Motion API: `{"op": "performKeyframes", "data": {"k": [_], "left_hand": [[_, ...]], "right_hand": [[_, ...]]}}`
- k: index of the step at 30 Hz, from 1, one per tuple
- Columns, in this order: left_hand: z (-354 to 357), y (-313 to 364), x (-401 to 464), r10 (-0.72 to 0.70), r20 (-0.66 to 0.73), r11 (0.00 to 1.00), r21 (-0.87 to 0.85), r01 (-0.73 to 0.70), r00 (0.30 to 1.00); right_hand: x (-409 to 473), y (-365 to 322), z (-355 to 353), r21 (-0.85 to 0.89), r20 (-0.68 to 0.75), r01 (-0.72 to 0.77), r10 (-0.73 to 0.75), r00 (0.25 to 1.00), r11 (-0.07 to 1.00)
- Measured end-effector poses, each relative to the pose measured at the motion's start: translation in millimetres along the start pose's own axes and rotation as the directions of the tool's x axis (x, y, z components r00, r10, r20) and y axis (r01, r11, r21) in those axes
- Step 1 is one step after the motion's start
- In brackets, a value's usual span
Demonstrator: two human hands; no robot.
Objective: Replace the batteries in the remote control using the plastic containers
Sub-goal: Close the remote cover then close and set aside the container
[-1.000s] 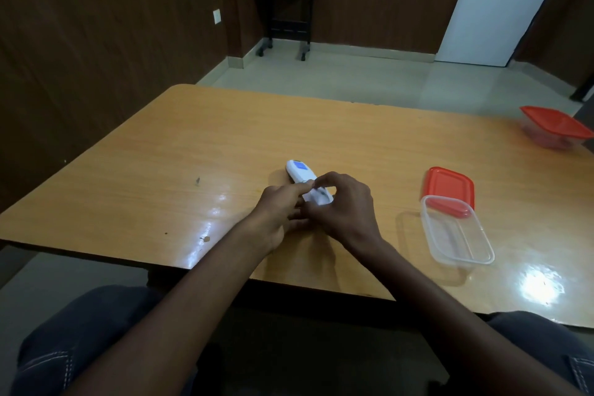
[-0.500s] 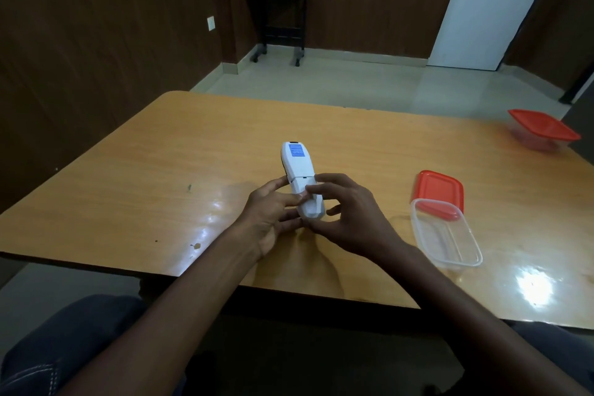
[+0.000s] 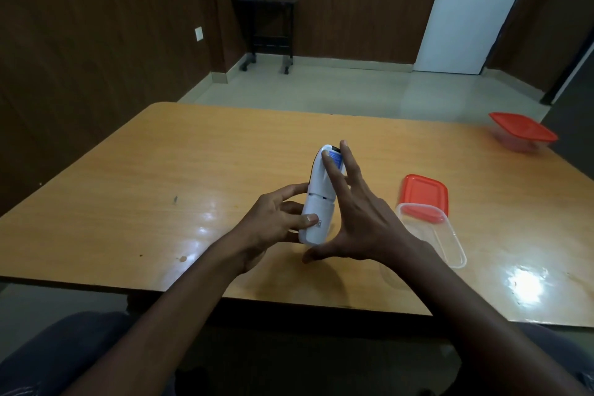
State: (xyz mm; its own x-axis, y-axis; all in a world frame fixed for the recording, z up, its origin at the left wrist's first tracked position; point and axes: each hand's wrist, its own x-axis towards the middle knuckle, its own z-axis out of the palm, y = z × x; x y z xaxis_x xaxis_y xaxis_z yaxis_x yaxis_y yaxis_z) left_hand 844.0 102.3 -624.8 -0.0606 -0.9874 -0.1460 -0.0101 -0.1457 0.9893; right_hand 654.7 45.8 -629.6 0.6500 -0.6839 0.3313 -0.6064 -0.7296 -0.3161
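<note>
Since the earlier frame the white plastic remote control (image 3: 318, 202) has risen off the wooden table (image 3: 160, 170), tilted with its back showing, above the middle of the near edge. The left hand (image 3: 273, 225) grips its lower end; the right hand (image 3: 353, 222) lies with straight fingers along its side, grasping nothing. The clear, empty plastic container (image 3: 440, 238) and red lid (image 3: 424, 193) wait near the right edge. The battery cover probably comes next: it calls for a thumb sliding it off.

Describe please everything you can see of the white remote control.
The remote control is white, smooth plastic, with rounded ends and a blue patch near its far end. A seam crosses its middle. It is lifted above the table, tilted. The left hand grips its near half; the right hand rests straight fingers along its far half.
</note>
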Motion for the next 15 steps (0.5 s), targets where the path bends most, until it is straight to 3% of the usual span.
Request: {"op": "performKeyframes", "data": {"k": [15], "left_hand": [[3.9,-9.1,-0.6,0.071,-0.031,0.989,0.132,-0.066,0.997]], "right_hand": [[0.7,-2.6,2.4,-0.089,-0.05,0.015,-0.02,0.999,0.996]]}}
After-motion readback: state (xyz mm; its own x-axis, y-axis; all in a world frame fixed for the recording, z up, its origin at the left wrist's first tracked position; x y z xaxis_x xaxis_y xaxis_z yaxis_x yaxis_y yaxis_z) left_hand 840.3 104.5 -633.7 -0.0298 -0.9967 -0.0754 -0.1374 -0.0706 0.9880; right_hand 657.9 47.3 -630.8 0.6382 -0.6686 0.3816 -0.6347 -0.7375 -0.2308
